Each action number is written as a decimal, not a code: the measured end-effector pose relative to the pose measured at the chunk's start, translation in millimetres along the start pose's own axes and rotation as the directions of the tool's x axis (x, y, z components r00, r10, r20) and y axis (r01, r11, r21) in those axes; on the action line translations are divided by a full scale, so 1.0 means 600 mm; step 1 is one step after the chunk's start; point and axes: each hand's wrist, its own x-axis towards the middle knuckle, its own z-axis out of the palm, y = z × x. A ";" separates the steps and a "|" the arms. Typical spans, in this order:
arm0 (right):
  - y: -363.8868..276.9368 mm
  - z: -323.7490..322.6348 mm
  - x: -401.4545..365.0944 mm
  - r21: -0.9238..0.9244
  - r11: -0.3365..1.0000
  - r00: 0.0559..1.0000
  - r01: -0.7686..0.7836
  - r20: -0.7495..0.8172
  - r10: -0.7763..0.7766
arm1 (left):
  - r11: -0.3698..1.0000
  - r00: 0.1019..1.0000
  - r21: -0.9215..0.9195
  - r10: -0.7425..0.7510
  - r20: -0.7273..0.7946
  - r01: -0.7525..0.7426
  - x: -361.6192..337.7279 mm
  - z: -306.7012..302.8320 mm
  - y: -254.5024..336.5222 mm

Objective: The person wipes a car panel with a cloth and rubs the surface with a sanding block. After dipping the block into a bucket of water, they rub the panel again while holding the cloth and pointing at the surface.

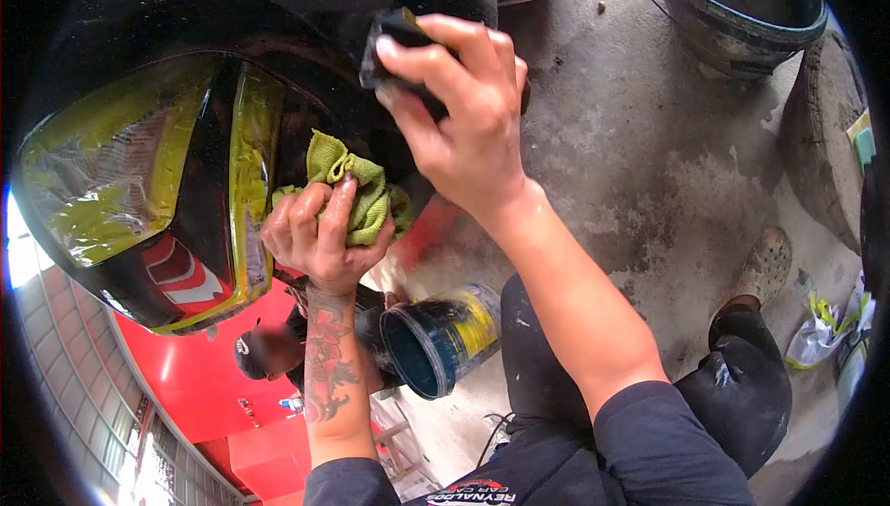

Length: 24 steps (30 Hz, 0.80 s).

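Note:
My left hand (320,228) is closed around a crumpled yellow-green cloth (357,186), held close to the dark car body (306,33). Higher up and to the right, my right hand (464,98) grips a black hand-sized block (394,42) against or just over the dark panel; its contact face is hidden. To the left of the cloth, a car lamp (120,158) is covered with clear film and edged by yellow masking tape (250,163). Small light specks dot the dark paint.
A large dark bucket (742,51) stands at the upper right on the stained concrete floor (640,126). Another bucket (454,339), dark with a yellow label, is below my hands. A person in a cap (269,353) is behind my left forearm. Plastic bags (820,320) lie far right.

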 end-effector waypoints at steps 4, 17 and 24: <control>0.027 0.013 0.061 -0.031 0.999 0.998 -0.009 -0.054 0.008 | 1.000 1.000 0.003 0.012 -0.006 -0.012 0.002 -0.001 0.000; 0.146 -0.150 -0.027 0.229 0.748 0.741 -0.623 -0.132 0.658 | 0.989 0.995 0.150 -0.018 0.098 0.003 0.232 -0.024 0.054; 0.116 -0.140 -0.009 0.299 0.721 0.731 -0.625 -0.099 0.675 | 0.944 0.843 -0.024 0.304 0.444 -0.328 0.197 -0.049 0.055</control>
